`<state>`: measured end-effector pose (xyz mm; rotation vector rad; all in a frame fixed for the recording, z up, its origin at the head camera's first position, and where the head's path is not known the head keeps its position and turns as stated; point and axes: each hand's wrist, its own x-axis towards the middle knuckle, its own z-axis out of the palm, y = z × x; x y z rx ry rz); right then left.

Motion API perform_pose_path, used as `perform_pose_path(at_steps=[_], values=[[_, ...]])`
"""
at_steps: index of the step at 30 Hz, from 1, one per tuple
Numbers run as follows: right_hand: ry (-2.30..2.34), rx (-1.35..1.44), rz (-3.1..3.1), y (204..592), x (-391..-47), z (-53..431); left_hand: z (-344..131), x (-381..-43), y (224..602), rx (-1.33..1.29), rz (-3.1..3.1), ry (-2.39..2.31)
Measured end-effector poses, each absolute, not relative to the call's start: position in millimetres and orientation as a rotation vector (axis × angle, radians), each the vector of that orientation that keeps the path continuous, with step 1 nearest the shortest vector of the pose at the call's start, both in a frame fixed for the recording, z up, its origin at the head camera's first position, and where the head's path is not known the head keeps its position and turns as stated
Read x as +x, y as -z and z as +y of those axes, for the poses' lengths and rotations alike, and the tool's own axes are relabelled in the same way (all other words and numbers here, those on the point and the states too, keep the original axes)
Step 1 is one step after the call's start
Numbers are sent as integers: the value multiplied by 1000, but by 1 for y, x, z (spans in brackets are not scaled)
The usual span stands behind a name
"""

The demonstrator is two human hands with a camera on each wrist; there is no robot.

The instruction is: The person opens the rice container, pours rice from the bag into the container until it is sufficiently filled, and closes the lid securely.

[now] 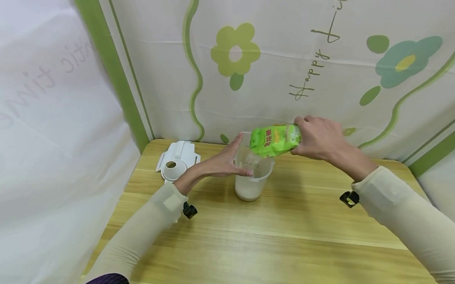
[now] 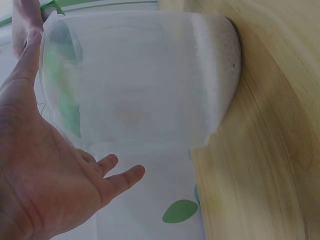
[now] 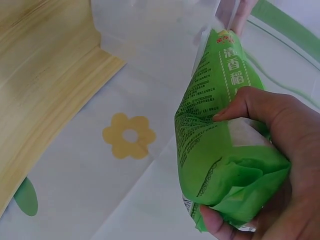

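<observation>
A translucent plastic container point(image 1: 258, 183) stands upright on the table. In the left wrist view a layer of white rice point(image 2: 220, 70) shows through its base. My left hand point(image 1: 222, 163) holds the container near its rim, thumb in front and fingers spread around the side. A green rice bag point(image 1: 275, 140) is tipped over the container's mouth, its top end down at the opening. My right hand point(image 1: 321, 138) grips the bag's bottom end from the right. Up close in the right wrist view, the bag point(image 3: 225, 105) looks creased, with the thumb pressed into its side.
On the table point(image 1: 275, 252), left of the container, lies a white plastic lid-like piece point(image 1: 184, 152) with a round-holed part point(image 1: 174, 170) in front of it. A white curtain point(image 1: 271, 96) with printed flowers hangs right behind the table's far edge, and more curtain hangs at both sides.
</observation>
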<state>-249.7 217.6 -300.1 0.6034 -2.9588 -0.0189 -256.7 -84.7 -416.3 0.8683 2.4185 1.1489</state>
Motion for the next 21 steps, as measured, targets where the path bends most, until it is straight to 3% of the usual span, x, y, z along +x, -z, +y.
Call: perform_pose_path(at_steps=[21], values=[[47,638,-2903,300,-251,211,-86,-258,417,884,2410,-1154]])
